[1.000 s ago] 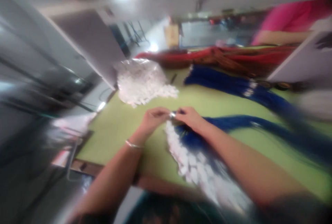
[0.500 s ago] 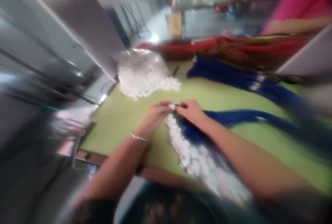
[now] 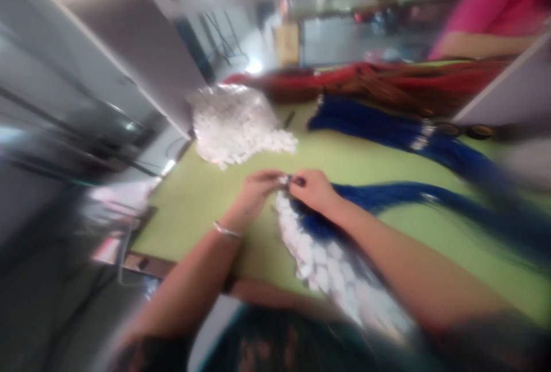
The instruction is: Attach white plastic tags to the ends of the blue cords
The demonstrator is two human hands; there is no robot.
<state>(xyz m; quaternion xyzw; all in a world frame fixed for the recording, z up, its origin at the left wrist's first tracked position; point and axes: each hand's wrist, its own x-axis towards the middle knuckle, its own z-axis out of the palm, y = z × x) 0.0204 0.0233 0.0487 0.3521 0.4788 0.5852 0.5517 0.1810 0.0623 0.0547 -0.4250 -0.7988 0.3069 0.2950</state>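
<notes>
On the green tabletop (image 3: 185, 211), my left hand (image 3: 259, 188) pinches a small white piece (image 3: 283, 179) between its fingertips. Just to the right, my right hand (image 3: 313, 188) is closed on the end of a blue wire, close against the white piece. A blue wire bundle (image 3: 387, 191) runs from behind my right hand toward the right edge. Below both hands lies a row of white pieces (image 3: 321, 263) attached along blue wires, reaching down under my right forearm. Blur hides the exact contact at the fingertips.
A clear plastic bag of white pieces (image 3: 241, 128) lies open at the back left. Another blue bundle (image 3: 365, 122) lies behind my right arm. Beyond are red and brown bundles (image 3: 344, 80) and a person in a pink top (image 3: 495, 16).
The view has shifted slightly. Both hands stay close together at nearly the same spot, with the right fingers slightly changed in pose.
</notes>
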